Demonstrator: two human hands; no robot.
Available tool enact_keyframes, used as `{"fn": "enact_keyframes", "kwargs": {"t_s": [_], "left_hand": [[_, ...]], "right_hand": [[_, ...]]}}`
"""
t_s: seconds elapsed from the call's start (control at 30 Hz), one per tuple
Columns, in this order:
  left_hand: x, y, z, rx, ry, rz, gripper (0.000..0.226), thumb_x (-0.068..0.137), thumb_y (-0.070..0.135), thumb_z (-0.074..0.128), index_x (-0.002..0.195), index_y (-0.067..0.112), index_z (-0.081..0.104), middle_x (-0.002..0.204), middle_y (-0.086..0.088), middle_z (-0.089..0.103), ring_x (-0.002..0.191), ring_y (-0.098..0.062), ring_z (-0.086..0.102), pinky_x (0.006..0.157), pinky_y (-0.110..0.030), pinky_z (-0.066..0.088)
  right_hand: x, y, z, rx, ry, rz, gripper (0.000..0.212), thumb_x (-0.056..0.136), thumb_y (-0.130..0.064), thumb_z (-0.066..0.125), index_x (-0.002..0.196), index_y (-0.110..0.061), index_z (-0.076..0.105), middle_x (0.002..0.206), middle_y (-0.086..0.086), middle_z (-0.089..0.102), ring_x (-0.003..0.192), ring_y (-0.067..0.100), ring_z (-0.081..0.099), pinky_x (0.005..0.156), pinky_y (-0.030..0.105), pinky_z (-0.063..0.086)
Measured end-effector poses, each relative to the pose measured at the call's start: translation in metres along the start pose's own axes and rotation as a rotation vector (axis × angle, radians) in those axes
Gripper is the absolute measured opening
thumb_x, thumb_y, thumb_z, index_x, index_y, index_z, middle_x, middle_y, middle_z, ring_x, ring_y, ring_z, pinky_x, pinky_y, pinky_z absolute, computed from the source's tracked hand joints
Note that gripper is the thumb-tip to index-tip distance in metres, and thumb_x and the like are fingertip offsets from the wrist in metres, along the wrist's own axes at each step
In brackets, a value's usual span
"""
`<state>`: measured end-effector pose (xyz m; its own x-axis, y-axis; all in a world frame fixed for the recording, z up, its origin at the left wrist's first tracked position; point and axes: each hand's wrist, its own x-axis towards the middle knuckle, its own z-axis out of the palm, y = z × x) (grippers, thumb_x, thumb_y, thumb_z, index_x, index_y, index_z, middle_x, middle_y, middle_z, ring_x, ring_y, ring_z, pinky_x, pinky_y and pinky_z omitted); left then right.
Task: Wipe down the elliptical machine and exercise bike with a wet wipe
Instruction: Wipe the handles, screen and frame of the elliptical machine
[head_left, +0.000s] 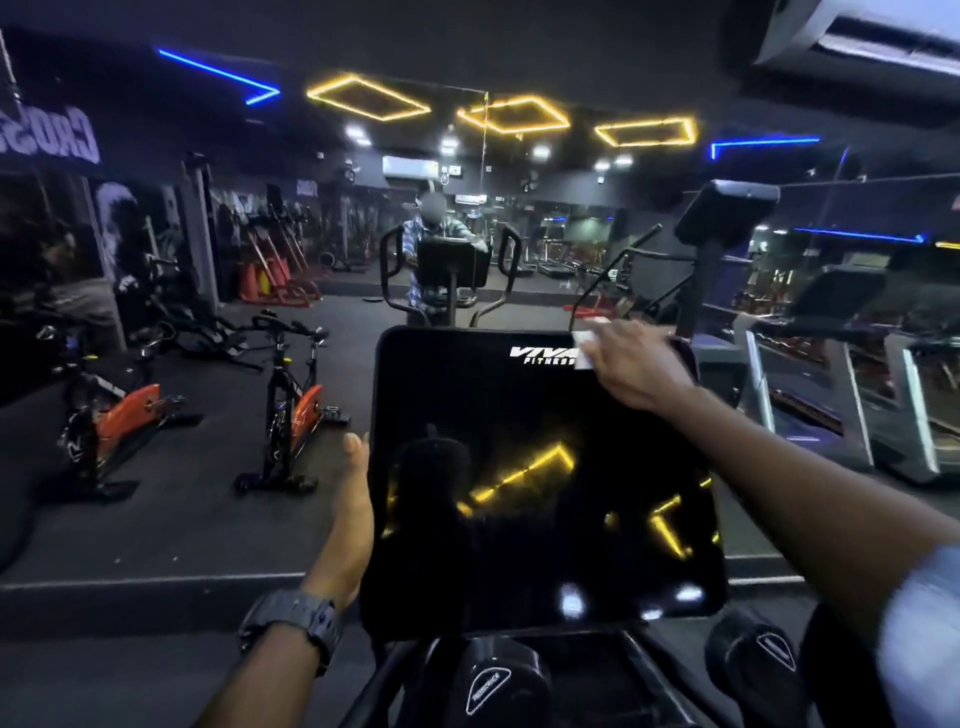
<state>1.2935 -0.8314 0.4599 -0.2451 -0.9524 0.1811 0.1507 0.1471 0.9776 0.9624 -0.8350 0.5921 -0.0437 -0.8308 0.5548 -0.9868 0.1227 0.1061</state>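
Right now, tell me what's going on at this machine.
A person is wiping the dark console screen of an elliptical machine. The right hand presses a white wet wipe against the screen's upper right area, beside the brand logo. The left hand lies flat along the screen's left edge, apparently steadying it, with a watch on that wrist. Two orange-and-black exercise bikes stand untouched on the floor to the left.

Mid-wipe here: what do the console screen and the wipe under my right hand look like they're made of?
Console screen: looks like glossy black glass or acrylic; it mirrors the yellow ceiling lights sharply. Wet wipe: thin white sheet, probably nonwoven fabric or paper; mostly hidden under the right hand, so texture is unclear. The left hand steadies the screen's edge.
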Motion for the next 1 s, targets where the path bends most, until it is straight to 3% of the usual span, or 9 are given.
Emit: {"fn": "enact_keyframes", "kwargs": {"t_s": [0.1, 0.2, 0.27, 0.37, 0.5, 0.57, 0.77, 0.93, 1.0], "left_hand": [[-0.002, 0.004, 0.003, 0.032, 0.006, 0.037, 0.068, 0.091, 0.079, 0.018, 0.140, 0.043, 0.047, 0.145, 0.020, 0.050, 0.133, 0.001, 0.048, 0.114, -0.031, 0.034], [0.011, -0.003, 0.001, 0.136, 0.089, 0.067, 0.103, 0.075, 0.099, 0.028, 0.154, 0.035, 0.040, 0.158, 0.010, 0.044, 0.146, -0.009, 0.039, 0.124, -0.043, 0.027], [0.014, 0.001, 0.006, 0.252, 0.119, 0.097, 0.114, 0.071, 0.100, 0.023, 0.161, 0.030, 0.024, 0.164, 0.014, 0.022, 0.150, -0.003, 0.020, 0.127, -0.037, 0.012], [0.013, 0.018, 0.018, 0.385, 0.119, 0.183, 0.099, 0.087, 0.087, 0.017, 0.163, 0.024, 0.013, 0.166, 0.016, 0.008, 0.146, 0.004, 0.008, 0.120, -0.025, 0.004], [0.037, 0.043, 0.031, 0.651, 0.101, 0.245, 0.094, 0.092, 0.081, 0.012, 0.163, 0.020, 0.009, 0.170, 0.012, -0.006, 0.153, -0.002, -0.007, 0.124, -0.032, 0.000], [0.054, 0.056, 0.042, 0.761, 0.044, 0.268, 0.090, 0.093, 0.071, 0.013, 0.163, 0.015, 0.008, 0.171, 0.007, -0.006, 0.154, -0.005, -0.011, 0.126, -0.033, -0.005], [0.082, 0.075, 0.078, 0.855, -0.002, 0.289, 0.092, 0.093, 0.070, 0.015, 0.162, 0.008, 0.016, 0.172, -0.003, 0.004, 0.157, -0.011, -0.003, 0.126, -0.032, -0.005], [0.080, 0.072, 0.057, 1.079, -0.093, 0.355, 0.092, 0.093, 0.070, 0.020, 0.161, 0.007, 0.018, 0.171, -0.004, 0.005, 0.157, -0.011, -0.002, 0.125, -0.031, -0.009], [0.082, 0.074, 0.052, 1.113, -0.094, 0.368, 0.084, 0.100, 0.064, 0.023, 0.160, 0.007, 0.020, 0.171, -0.004, 0.007, 0.157, -0.010, 0.000, 0.124, -0.031, -0.009]], "right_hand": [[0.022, -0.097, 0.017, -0.017, -0.022, -0.324, 0.057, 0.100, -0.036, 0.029, 0.144, 0.000, 0.037, 0.140, 0.022, 0.048, 0.126, 0.038, 0.047, 0.106, 0.048, 0.036], [0.027, -0.149, 0.028, 0.008, -0.012, -0.448, 0.065, 0.101, -0.045, 0.027, 0.153, -0.006, 0.022, 0.161, 0.015, 0.021, 0.147, 0.033, 0.019, 0.121, 0.047, 0.015], [0.013, -0.121, 0.026, -0.024, -0.039, -0.425, 0.071, 0.101, -0.052, 0.028, 0.156, -0.008, 0.014, 0.164, 0.012, 0.008, 0.151, 0.028, 0.006, 0.123, 0.046, 0.007], [-0.024, -0.047, 0.024, -0.078, -0.035, -0.209, 0.093, 0.092, -0.072, 0.017, 0.157, -0.006, 0.006, 0.164, 0.014, 0.001, 0.152, 0.027, -0.002, 0.122, 0.046, 0.010], [-0.059, 0.013, 0.020, -0.028, -0.044, 0.150, 0.101, 0.089, -0.078, 0.014, 0.156, -0.004, -0.003, 0.163, 0.014, -0.010, 0.151, 0.026, -0.011, 0.124, 0.044, 0.004], [-0.049, -0.011, 0.017, 0.069, -0.036, 0.147, 0.101, 0.090, -0.077, 0.018, 0.155, -0.001, 0.002, 0.163, 0.017, -0.006, 0.151, 0.029, -0.007, 0.124, 0.044, 0.001], [-0.017, -0.100, 0.020, 0.074, -0.110, -0.370, 0.074, 0.102, -0.054, 0.025, 0.156, -0.007, 0.008, 0.165, 0.012, 0.001, 0.152, 0.024, -0.004, 0.124, 0.043, 0.004], [-0.044, -0.037, 0.028, 0.026, -0.025, -0.016, 0.090, 0.095, -0.072, 0.021, 0.157, -0.009, 0.003, 0.165, 0.008, -0.003, 0.152, 0.023, -0.008, 0.123, 0.046, 0.001], [-0.040, -0.054, 0.022, -0.023, -0.019, 0.053, 0.094, 0.092, -0.075, 0.013, 0.156, -0.006, 0.003, 0.164, 0.012, -0.003, 0.151, 0.027, -0.009, 0.122, 0.048, -0.006]]}}
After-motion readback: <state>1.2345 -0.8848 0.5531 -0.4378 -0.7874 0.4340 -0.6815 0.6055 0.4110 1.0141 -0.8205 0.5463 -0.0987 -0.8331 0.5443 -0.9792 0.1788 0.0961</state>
